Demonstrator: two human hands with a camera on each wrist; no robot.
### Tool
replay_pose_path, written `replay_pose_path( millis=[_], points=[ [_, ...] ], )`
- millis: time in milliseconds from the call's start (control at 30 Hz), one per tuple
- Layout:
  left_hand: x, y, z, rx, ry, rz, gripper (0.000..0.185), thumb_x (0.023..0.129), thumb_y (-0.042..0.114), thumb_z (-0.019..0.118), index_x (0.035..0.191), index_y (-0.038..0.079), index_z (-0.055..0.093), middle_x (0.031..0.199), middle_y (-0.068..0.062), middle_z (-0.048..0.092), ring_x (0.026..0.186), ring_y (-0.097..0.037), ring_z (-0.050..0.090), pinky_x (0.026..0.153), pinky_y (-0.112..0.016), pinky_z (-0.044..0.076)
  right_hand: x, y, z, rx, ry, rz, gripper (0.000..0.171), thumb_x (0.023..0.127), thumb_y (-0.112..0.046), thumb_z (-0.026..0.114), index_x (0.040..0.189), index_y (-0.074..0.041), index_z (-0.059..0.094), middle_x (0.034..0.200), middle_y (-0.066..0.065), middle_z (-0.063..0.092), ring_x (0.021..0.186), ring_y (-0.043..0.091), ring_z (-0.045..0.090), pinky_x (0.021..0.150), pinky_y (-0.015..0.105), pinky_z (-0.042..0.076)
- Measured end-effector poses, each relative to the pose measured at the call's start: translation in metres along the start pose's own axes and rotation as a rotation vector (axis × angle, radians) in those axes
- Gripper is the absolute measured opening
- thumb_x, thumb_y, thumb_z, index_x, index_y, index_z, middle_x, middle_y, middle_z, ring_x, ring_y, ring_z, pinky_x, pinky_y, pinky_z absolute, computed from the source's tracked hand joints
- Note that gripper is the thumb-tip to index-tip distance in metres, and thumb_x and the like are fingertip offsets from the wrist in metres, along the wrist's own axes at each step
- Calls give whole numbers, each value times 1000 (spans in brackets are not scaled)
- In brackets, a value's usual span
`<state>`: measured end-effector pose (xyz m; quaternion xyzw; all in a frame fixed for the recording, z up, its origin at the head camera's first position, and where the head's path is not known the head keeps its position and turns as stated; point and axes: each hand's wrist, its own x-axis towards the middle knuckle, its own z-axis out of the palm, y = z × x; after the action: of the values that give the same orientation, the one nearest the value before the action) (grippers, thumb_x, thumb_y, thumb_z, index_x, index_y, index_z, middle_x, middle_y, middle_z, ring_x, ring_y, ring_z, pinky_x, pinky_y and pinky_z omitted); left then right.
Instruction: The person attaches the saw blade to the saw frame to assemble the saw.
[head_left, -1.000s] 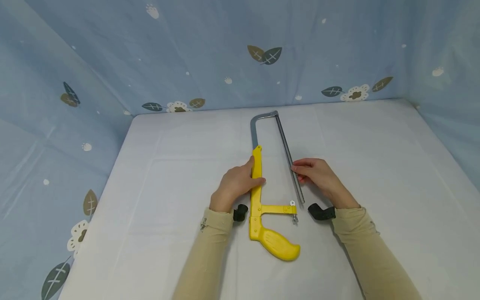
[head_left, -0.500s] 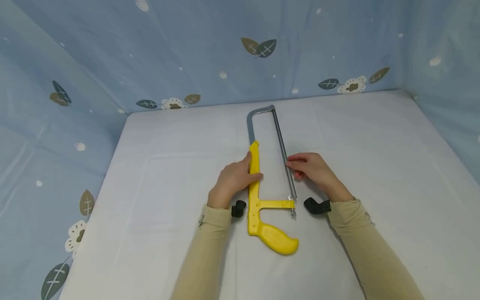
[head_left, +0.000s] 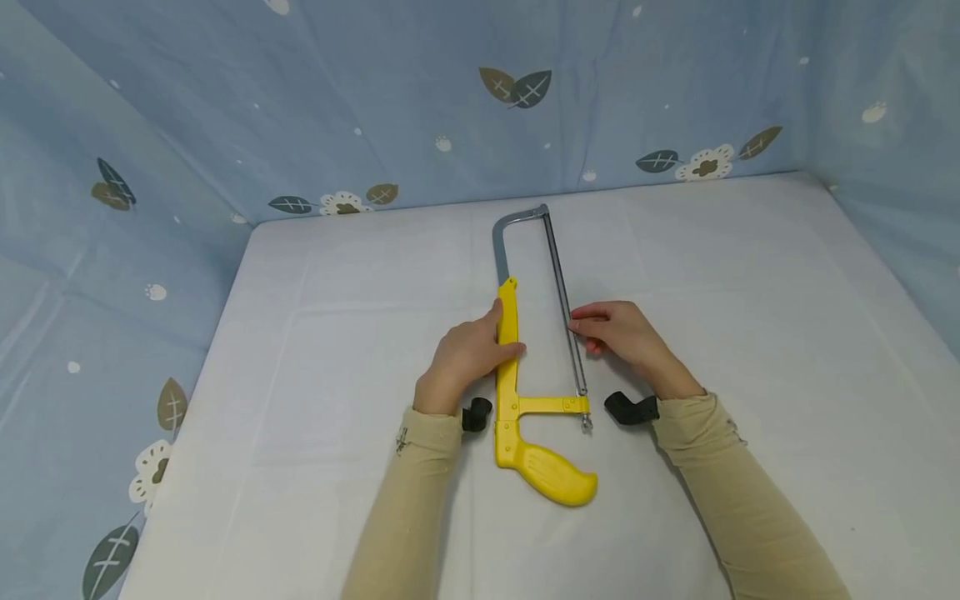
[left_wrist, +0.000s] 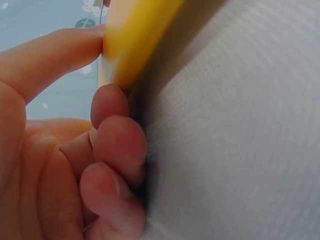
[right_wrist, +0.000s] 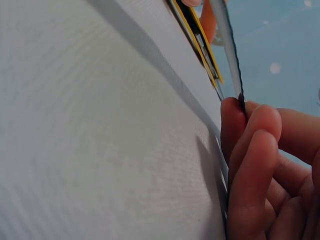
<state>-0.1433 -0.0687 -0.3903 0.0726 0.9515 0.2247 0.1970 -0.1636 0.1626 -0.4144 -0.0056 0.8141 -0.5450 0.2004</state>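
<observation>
Two grips: left fingers (left_wrist: 121, 145) hold yellow saw frame (head_left: 507, 325), right fingers (right_wrist: 254, 172) pinch blade (head_left: 558, 275).

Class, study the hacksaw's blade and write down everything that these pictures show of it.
The blade is a long, thin strip, grey and metallic-looking, with a toothed edge in the right wrist view. It runs at a slight slant from the far tip of the grey frame to the end of the yellow crossarm. The right hand pinches it past its middle, toward the near end. Whether that end is hooked on is too small to tell.
</observation>
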Motion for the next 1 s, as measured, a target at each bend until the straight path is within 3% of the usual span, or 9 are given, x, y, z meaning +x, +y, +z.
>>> replay_pose_path(
  millis=[133,367,633,833,1000],
  points=[
    [0,1,-1,2,1,3,82,82,50,54,144,15,14,107,-4,58,80,-19,51,68,-29,39,1,-1,0,-20,2,-3,40,83,-27,63,113,-2,58,73,9,60,56,14,54,57,27,47],
    [-1,1,-2,-6,-3,0,83,82,50,55,144,15,13,82,-2,56,75,-19,51,64,-29,39,0,-4,1,-69,10,10,35,84,-26,62,110,-5,59,72,10,59,55,15,53,56,29,47],
    [-2,0,-1,-14,-7,-5,82,82,50,54,144,16,13,119,-5,55,86,-20,50,77,-32,39,-2,-3,1,-62,-3,-4,33,85,-26,61,109,-3,58,85,12,62,60,19,57,58,30,49],
    [-4,0,-2,-15,-6,-2,81,83,49,54,144,15,14,118,-6,55,89,-20,50,79,-33,39,-6,-4,-3,-2,-21,-18,33,89,-26,54,108,1,54,87,16,58,62,21,58,58,32,50],
    [-5,1,-2,-17,-5,7,80,83,49,53,144,14,14,114,-6,56,88,-20,50,77,-33,39,-12,-5,-12,-89,-40,-35,37,89,-36,52,99,0,55,74,14,55,60,23,58,61,32,48]
  ],
)
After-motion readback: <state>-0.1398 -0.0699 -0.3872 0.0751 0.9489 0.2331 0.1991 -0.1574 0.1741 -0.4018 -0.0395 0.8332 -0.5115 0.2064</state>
